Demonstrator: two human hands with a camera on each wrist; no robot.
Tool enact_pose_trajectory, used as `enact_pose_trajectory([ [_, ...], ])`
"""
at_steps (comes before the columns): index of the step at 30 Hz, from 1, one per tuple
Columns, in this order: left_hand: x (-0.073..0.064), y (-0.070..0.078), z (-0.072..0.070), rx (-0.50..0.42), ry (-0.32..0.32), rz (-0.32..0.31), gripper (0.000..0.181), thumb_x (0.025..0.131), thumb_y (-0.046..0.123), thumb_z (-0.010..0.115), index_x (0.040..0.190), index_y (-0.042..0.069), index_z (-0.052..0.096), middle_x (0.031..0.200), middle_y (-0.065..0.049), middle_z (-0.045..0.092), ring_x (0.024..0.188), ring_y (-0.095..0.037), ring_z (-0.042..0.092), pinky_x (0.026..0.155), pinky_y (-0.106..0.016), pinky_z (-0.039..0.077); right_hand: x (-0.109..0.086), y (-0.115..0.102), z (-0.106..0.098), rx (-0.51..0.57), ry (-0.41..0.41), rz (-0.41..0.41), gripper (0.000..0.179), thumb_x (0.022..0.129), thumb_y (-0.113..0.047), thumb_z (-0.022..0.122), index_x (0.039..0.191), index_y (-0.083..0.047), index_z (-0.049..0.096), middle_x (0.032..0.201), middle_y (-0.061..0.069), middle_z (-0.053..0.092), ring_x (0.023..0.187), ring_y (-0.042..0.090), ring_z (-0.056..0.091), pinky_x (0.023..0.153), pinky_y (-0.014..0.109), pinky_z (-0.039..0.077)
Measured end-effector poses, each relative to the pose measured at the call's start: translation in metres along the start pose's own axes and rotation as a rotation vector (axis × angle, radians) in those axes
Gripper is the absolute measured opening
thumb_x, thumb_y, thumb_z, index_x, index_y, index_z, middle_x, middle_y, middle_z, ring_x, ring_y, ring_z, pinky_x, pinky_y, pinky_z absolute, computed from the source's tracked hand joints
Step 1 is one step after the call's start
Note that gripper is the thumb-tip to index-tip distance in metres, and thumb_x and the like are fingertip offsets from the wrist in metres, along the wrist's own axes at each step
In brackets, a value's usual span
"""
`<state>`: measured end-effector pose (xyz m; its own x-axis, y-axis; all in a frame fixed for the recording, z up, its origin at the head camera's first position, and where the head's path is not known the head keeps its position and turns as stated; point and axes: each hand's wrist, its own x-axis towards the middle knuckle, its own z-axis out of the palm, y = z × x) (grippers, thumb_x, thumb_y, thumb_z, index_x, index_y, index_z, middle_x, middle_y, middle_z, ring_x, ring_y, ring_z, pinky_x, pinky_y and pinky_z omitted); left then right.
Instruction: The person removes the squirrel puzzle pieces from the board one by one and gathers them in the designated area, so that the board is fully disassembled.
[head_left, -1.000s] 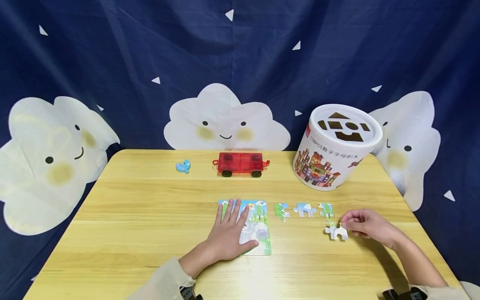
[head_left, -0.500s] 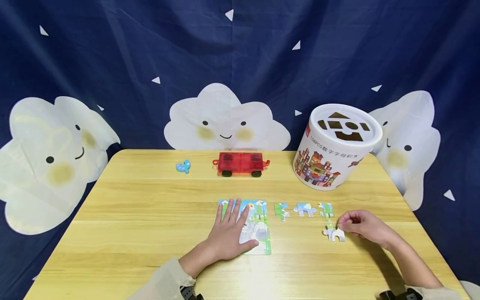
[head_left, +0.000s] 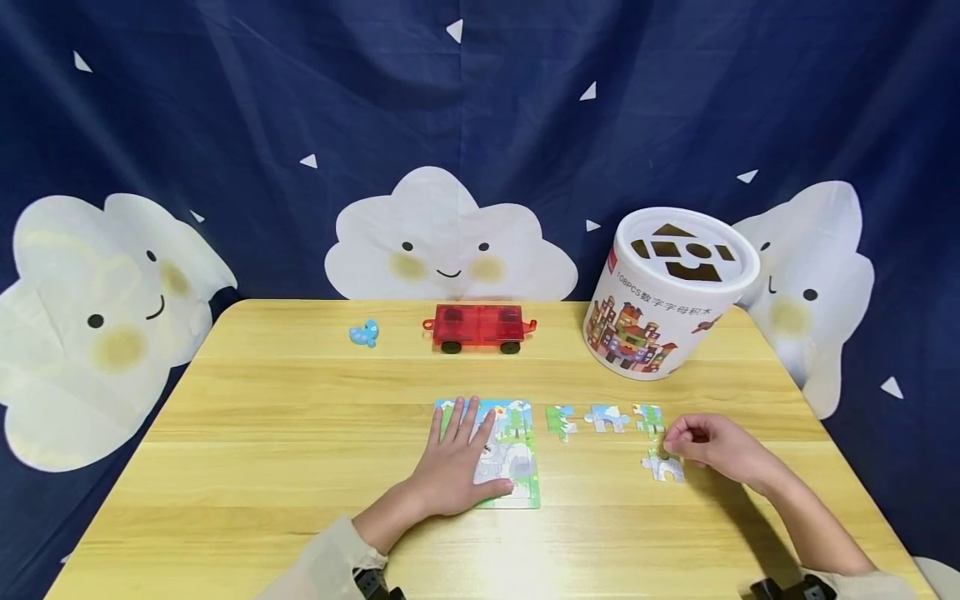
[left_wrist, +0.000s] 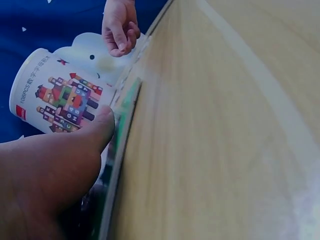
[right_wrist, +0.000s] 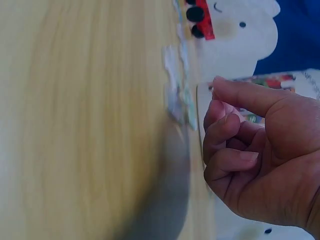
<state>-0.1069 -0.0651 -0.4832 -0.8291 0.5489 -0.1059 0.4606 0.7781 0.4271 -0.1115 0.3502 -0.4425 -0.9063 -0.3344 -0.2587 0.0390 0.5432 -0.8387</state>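
The left hand (head_left: 450, 475) is covering the left part of the puzzle board (head_left: 516, 458), so only the right side and a strip along the top are showing. The right hand's fingertips are overlapping the upper edge of the grey-white piece (head_left: 663, 470), and in the right wrist view the pieces are blurring, almost edge-on. The near edge of the table (head_left: 285, 450) is falling outside the head view.

The left hand is lying wide, fingers spreading toward the far edge and palm resting on the board. The right hand (head_left: 720, 450) is keeping narrow: its fingers are curling in, its thumb is meeting the forefinger, and nothing is showing in that pinch.

The board is sitting midway between the table's side edges, its printed treetops pointing to the far edge. Toward the right edge, the grey-white piece is lying flat, longer from side to side, its knob pointing left and its notch facing the near edge.
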Motion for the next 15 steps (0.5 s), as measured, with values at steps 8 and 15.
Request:
enact_pose_trajectory([
  [8,0.001,-0.004,-0.005,-0.127,0.051,0.016,0.084,0.099,0.056,0.058,0.161,0.007,0.029,0.168,-0.022,0.011,0.155,-0.042,0.0,0.119,-0.065,-0.004,0.013,-0.028,0.017,-0.048,-0.023,-0.111,0.013,0.097,-0.011,0.068,0.096,0.001,0.066,0.081,0.003,0.055,0.069,0.007,0.048,0.059,0.022,0.044],
  [15,0.002,-0.006,-0.009,-0.186,0.222,-0.012,0.065,0.097,0.041,0.068,0.148,0.006,0.052,0.157,-0.025,0.038,0.151,-0.046,0.022,0.12,-0.064,0.011,0.034,-0.053,0.044,-0.08,-0.049,-0.151,0.012,0.096,-0.014,0.07,0.097,-0.002,0.068,0.082,0.004,0.059,0.069,0.009,0.052,0.06,0.022,0.047],
])
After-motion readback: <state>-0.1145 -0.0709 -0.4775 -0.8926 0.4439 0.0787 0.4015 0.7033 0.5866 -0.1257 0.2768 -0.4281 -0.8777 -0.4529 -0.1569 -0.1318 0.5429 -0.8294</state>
